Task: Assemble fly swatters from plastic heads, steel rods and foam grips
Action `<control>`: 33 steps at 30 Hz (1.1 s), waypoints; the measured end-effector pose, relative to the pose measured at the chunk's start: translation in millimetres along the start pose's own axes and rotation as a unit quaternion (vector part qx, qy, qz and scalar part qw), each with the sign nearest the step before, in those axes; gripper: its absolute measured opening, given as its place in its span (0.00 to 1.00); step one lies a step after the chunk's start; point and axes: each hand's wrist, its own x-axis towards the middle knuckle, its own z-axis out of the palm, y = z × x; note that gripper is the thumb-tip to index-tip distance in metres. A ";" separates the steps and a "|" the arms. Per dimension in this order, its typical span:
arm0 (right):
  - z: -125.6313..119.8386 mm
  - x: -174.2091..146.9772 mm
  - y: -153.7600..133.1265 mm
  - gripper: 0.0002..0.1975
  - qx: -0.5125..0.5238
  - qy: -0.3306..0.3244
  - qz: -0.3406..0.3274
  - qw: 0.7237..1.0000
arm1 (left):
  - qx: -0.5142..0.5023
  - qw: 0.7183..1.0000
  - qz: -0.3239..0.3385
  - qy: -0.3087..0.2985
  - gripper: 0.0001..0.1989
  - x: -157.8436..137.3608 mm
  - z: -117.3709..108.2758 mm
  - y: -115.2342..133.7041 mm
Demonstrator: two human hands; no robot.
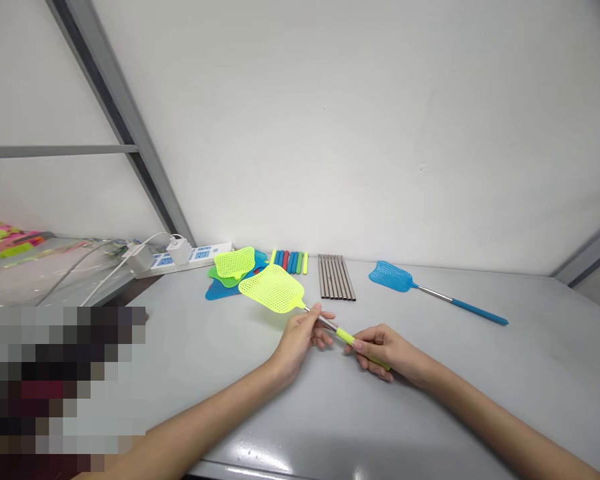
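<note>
A yellow-green fly swatter (273, 289) is held up over the table, its perforated head toward the upper left. My left hand (303, 337) pinches its metal rod near the head, thumb on top. Around the yellow-green grip at the other end, my right hand (383, 353) is closed. Behind the swatter lies a pile of loose swatter heads (235, 262) in yellow, green and blue. A row of coloured handle grips (293, 262) lies by the wall, and several metal rods (337, 277) are lined up to their right.
A whole blue fly swatter (393, 276) lies at the right on the grey table (480, 387). A white power strip (203, 255) with plugged-in adapters and cables stands at the back left. A pixelated area covers the lower left. A white wall (380, 133) rises behind.
</note>
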 end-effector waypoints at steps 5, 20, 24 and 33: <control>0.5 0.8 0.2 0.18 0.005 0.003 0.000 1.000 | 0.005 1.000 -0.002 -0.008 0.22 3.1 -1.4 -1.2; 1.1 -0.4 -3.1 0.17 0.042 0.015 -0.011 0.999 | 0.454 0.830 0.268 -0.179 0.16 -32.5 12.1 23.1; 1.5 -1.3 -6.0 0.16 0.028 0.017 0.001 0.999 | 0.563 0.752 0.316 -0.134 0.18 -28.8 6.4 27.1; -3.2 -1.9 -10.3 0.17 -0.001 0.014 0.029 0.999 | 0.670 0.673 0.251 -0.187 0.17 -12.4 -13.0 29.4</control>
